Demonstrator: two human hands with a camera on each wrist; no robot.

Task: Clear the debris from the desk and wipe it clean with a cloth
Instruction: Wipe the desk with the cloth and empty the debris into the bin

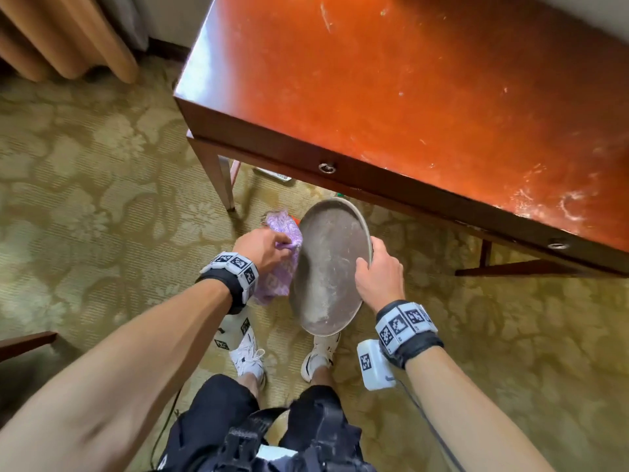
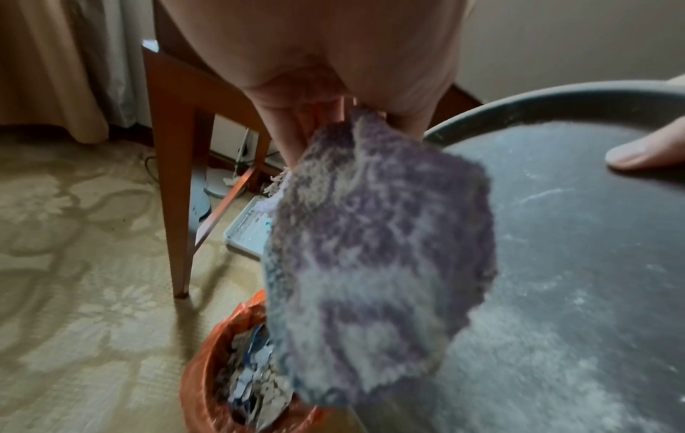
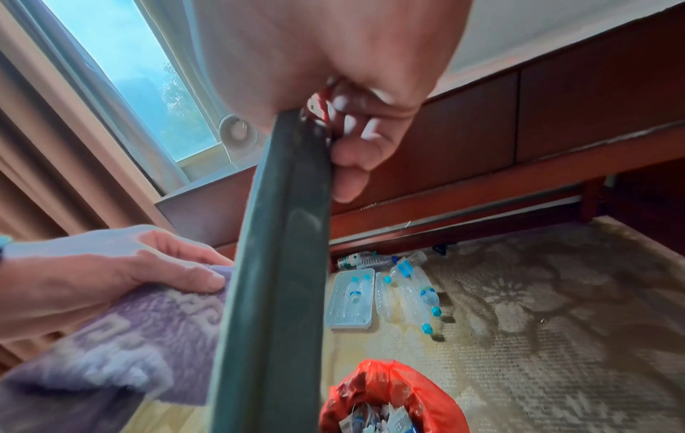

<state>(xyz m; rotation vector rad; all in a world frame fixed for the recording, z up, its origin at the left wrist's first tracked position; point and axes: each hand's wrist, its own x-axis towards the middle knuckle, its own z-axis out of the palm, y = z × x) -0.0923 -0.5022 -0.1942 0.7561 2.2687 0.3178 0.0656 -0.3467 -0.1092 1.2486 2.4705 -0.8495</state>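
The desk (image 1: 408,97) has an orange-red top with pale dusty smears towards its right end. In front of it and lower down, my right hand (image 1: 369,258) grips the rim of a round metal tray (image 1: 328,267), which is tilted steeply and streaked with grey dust. My left hand (image 1: 272,247) pinches a purple patterned cloth (image 1: 275,284) against the tray's left edge. In the left wrist view the cloth (image 2: 378,249) hangs over a bin lined with a red bag (image 2: 207,366) that holds torn scraps. The right wrist view shows the tray (image 3: 278,263) edge-on above that bin (image 3: 385,398).
Several empty plastic bottles (image 3: 407,290) and a white lidded box (image 3: 350,301) lie on the patterned carpet under the desk. A desk leg (image 1: 218,178) stands left of the cloth. Curtains (image 1: 68,35) hang at the far left. A dark chair edge (image 1: 27,342) juts in at the left.
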